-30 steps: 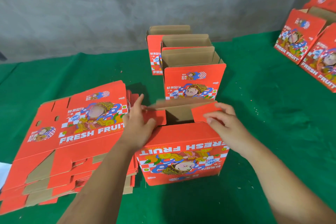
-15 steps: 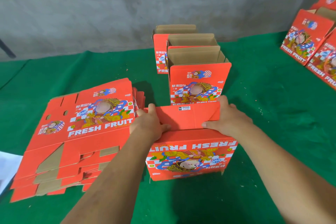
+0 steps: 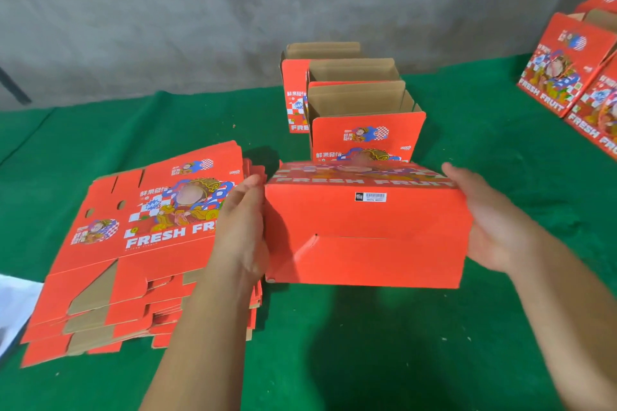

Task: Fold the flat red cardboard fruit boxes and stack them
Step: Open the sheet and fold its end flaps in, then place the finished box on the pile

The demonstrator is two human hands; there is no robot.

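A folded red fruit box (image 3: pixel 367 227) is held above the green table, tipped so its closed bottom with a barcode label faces me. My left hand (image 3: pixel 242 227) presses flat against its left side with straight fingers. My right hand (image 3: pixel 484 220) presses its palm against the right side, fingers extended. To the left lies a stack of flat red boxes (image 3: pixel 143 237) printed "FRESH FRUIT". Behind the held box stand three folded boxes (image 3: pixel 367 130) in a row, open tops up.
More folded red boxes (image 3: pixel 561 77) lean at the far right edge of the green cloth (image 3: pixel 500 160). A white sheet (image 3: pixel 13 304) shows at the left edge. A grey wall (image 3: pixel 200 10) runs behind the table.
The bottom flaps were folded shut while the box stood on the table. Both hands then moved to its sides and lifted and tipped it, bottom towards me.
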